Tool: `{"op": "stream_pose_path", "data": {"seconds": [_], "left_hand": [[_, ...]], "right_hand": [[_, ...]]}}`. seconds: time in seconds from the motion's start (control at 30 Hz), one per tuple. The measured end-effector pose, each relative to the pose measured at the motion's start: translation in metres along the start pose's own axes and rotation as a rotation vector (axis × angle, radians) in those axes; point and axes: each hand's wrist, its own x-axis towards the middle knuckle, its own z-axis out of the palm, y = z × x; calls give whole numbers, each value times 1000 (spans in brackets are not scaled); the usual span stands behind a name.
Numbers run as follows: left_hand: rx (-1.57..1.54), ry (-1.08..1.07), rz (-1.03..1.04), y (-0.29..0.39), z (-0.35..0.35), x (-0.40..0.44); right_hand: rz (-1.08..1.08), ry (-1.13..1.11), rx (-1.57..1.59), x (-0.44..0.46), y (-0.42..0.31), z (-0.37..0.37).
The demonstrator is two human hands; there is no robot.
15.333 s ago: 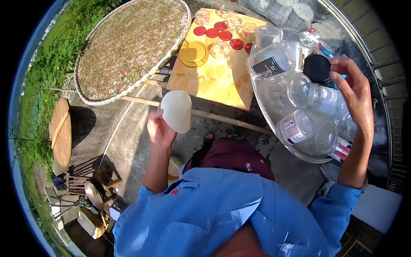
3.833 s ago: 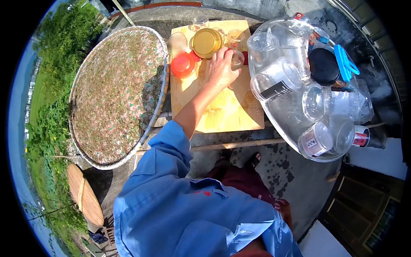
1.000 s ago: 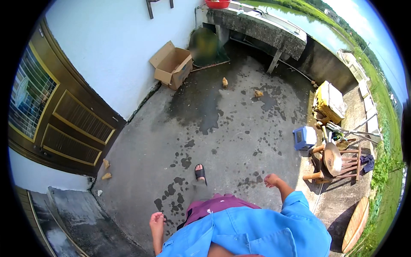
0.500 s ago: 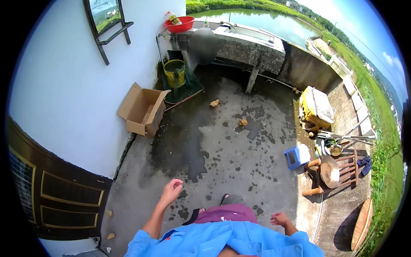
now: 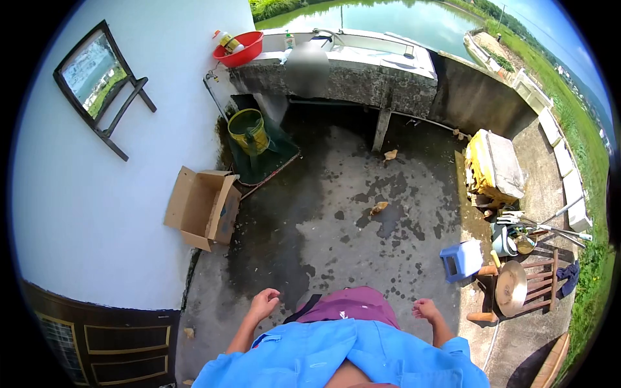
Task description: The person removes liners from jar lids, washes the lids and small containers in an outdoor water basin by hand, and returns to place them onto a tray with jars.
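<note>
At the lower middle of the frame, the left hand [image 5: 264, 302] is loosely open, fingers curled, with nothing seen in it. The right hand [image 5: 424, 310] is half open, its fingers bent, and shows nothing held either. Neither touches anything.

A foot could slip on the dark patches [image 5: 284, 258] across the middle of the floor, which look damp. At lower right, a leg could catch the blue stool [image 5: 460, 260] or the wooden chair [image 5: 540, 284] beside it; a bump might tip the round disc [image 5: 511, 288] off the chair. Right of centre, one chick [image 5: 379, 207] is low and easily stepped on, and another chick [image 5: 390, 154] is farther off. The hose-like line along the mat [image 5: 262, 184] could snag a toe.

The stool, nearest the right hand, stands upright, boxy and smooth, its top bright in sun, with an opening in its side. Left of centre, the cardboard box [image 5: 221, 216], the larger thing nearest the left hand, sits by the white wall [image 5: 84, 213], plain brown, its flaps spread. Beyond it is a yellow-green bucket [image 5: 248, 131].
</note>
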Motion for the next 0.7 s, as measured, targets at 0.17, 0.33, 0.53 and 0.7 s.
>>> {"op": "stream_pose_path", "data": {"seconds": [0.17,0.33,0.53,0.7], "left_hand": [[-121,91,-65,18,-1,52],[-200,121,-84,47,-16,148],[-296,137,-81,112,-67,309],[-159,50,193,239,-120,430]], "right_hand": [[-107,49,-125,79,-113,-42],[-168,44,-67,139,-198,-57],[-24,68,-74,162,-267,-68],[-25,87,-11,189,-326,-99]]}}
